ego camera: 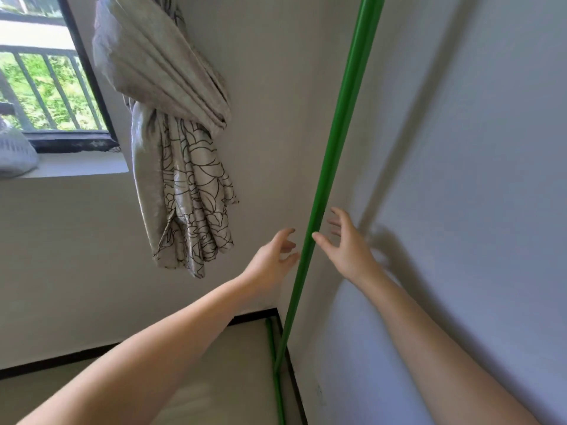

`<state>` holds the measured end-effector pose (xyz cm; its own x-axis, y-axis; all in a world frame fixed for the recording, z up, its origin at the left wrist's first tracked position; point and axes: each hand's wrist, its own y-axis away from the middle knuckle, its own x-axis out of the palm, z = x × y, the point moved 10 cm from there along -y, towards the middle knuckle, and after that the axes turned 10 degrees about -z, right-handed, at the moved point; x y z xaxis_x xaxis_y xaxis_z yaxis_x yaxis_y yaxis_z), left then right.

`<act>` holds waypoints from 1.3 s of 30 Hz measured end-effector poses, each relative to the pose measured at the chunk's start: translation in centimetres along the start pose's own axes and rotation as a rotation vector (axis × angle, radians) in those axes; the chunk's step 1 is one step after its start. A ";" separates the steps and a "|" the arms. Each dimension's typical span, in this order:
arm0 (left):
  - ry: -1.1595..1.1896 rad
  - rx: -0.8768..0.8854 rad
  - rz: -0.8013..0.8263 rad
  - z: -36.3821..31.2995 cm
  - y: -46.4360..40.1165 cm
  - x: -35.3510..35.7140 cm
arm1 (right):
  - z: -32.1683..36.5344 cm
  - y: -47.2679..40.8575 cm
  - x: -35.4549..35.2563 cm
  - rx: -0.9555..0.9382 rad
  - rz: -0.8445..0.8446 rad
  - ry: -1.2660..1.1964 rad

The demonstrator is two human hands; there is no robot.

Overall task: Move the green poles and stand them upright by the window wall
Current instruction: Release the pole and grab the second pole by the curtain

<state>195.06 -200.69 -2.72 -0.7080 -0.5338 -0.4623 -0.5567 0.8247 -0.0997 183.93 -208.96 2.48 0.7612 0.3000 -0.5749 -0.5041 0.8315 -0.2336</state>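
Green poles (334, 142) stand upright together in the corner where the window wall meets the right wall, their feet on the floor near the black skirting. My left hand (270, 262) is just left of them, fingers spread, holding nothing. My right hand (343, 243) is just right of them, open too, its fingertips close to the poles but apart from them. A green line (277, 391) runs along the glossy floor below the poles; I cannot tell whether it is their reflection or a pole lying flat.
A knotted beige curtain (181, 142) with a leaf print hangs left of the corner. The window (46, 87) with railing bars sits at upper left, a white object (15, 151) on its sill. The right wall (460, 179) is close beside my right arm.
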 end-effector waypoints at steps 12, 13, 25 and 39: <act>0.063 -0.244 -0.509 9.3 27.9 -14.3 | -3.1 21.5 9.2 0.025 0.452 -0.323; 0.064 -0.291 -0.572 9.9 30.6 -14.6 | -3.3 22.6 10.0 0.026 0.494 -0.325; 0.160 -0.753 -1.337 10.7 54.7 -8.8 | -0.4 31.1 17.2 -0.148 1.018 -0.278; 0.171 -0.895 -1.754 10.9 70.4 -8.4 | 6.1 44.2 23.8 -0.383 1.337 -0.202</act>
<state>166.54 -136.17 -15.45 0.7701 -0.5696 -0.2873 -0.5520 -0.8207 0.1475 182.27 -162.23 -16.72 -0.3477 0.8403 -0.4158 -0.9373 -0.2998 0.1778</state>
